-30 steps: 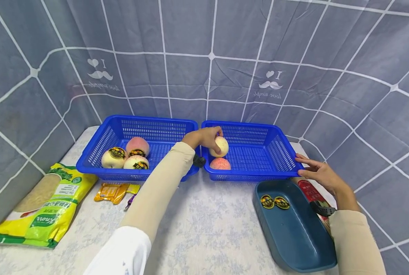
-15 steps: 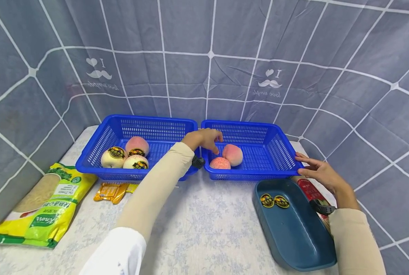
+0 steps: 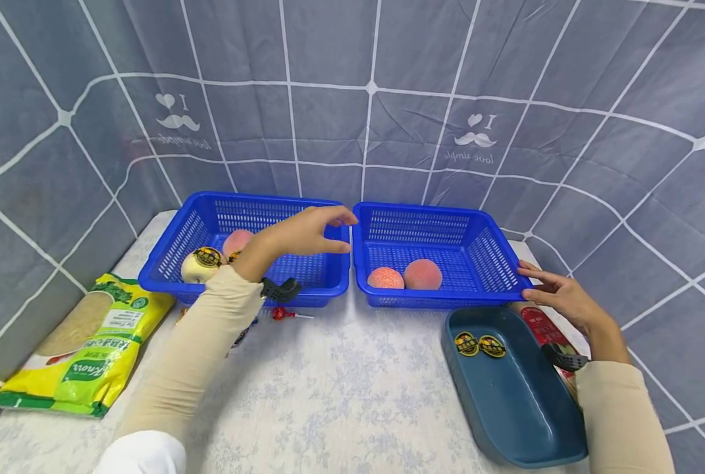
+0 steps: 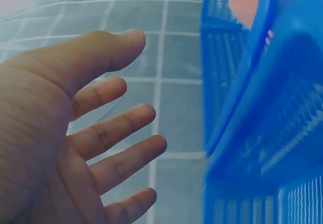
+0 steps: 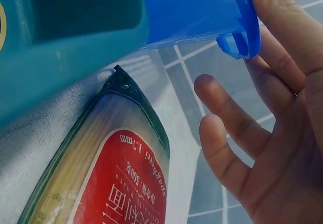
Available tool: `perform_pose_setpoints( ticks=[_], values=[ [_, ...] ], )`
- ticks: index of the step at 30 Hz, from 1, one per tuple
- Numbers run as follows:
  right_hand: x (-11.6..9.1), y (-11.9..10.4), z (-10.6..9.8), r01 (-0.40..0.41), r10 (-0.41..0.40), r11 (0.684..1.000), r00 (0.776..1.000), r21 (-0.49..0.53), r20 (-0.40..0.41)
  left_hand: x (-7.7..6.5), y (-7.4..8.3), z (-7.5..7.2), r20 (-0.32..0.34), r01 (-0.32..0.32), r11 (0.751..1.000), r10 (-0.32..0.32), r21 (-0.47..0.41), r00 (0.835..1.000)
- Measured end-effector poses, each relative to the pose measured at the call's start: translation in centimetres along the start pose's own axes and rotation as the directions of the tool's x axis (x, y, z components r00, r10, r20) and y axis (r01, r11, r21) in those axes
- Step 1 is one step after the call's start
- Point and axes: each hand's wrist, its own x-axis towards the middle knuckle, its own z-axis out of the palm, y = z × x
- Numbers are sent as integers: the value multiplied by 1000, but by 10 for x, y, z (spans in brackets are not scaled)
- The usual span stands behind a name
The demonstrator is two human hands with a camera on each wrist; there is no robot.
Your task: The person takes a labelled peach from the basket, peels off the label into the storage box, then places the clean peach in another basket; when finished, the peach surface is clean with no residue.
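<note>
My left hand [image 3: 307, 234] hovers above the right end of the left blue basket [image 3: 269, 197], fingers extended and nothing in them. In the left wrist view the left hand [image 4: 45, 118] shows its spread fingers apart from the basket wall [image 4: 272, 113]. A speckled pink peach [image 3: 386, 278] and a larger pink peach [image 3: 423, 275] lie side by side in the right blue basket [image 3: 432, 303]. My right hand [image 3: 565, 303] pinches that basket's right rim, its thumb on top; in the right wrist view two lower fingers of the right hand [image 5: 272, 128] stay off the rim.
Inside the left basket sit a pale peach [image 3: 195, 268] with a black sticker and a pink peach [image 3: 237, 242], partly hidden by my arm. A teal bin [image 3: 515, 395] and a spaghetti packet [image 5: 126, 168] lie front right. A yellow-green Knorr bag [image 3: 85, 342] and a lollipop [image 3: 278, 313] lie left.
My left hand released a peach into the right basket, then moved left over the left basket. That peach rolled slightly right and turned its pink side up. My right hand keeps hold of the rim.
</note>
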Motion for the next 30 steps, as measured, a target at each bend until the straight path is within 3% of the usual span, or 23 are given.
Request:
perform_pose_setpoints(
  ticks=[4, 7, 10, 14, 16, 19, 22, 26, 30],
  values=[
    [0, 1, 2, -10, 10, 1000, 1000, -20, 1, -64, -11, -17, -92, 43, 999, -43, 1, 995],
    [-2, 3, 1, -5, 5, 1000, 1000, -11, 8, -117, -27, -22, -204, 88, 996, -92, -28, 975],
    [-3, 4, 0, -1, 1, 1000, 1000, -9, 9, -167, -47, -23, -346, 131, 991, -137, -40, 928],
    [-2, -2, -2, -23, 22, 999, 1000, -41, -11, -218, -75, -21, -495, 233, 970, -238, -71, 836],
    [-1, -9, -3, -48, 45, 993, 998, -109, -34, -235, -89, -18, -519, 280, 956, -281, -82, 807],
    [7, -27, -3, -66, 54, 972, 997, -225, -55, -251, -104, -12, -509, 332, 938, -334, -97, 793],
    [28, -54, 6, -36, 27, 960, 999, -279, -36, -261, -114, -7, -505, 365, 922, -378, -129, 776],
    [65, -99, 35, 62, -48, 958, 997, -282, 57, -268, -120, -4, -522, 380, 905, -421, -190, 742],
    [108, -143, 82, 189, -146, 951, 972, -245, 184, -271, -121, -3, -523, 382, 901, -431, -206, 735]
  ],
)
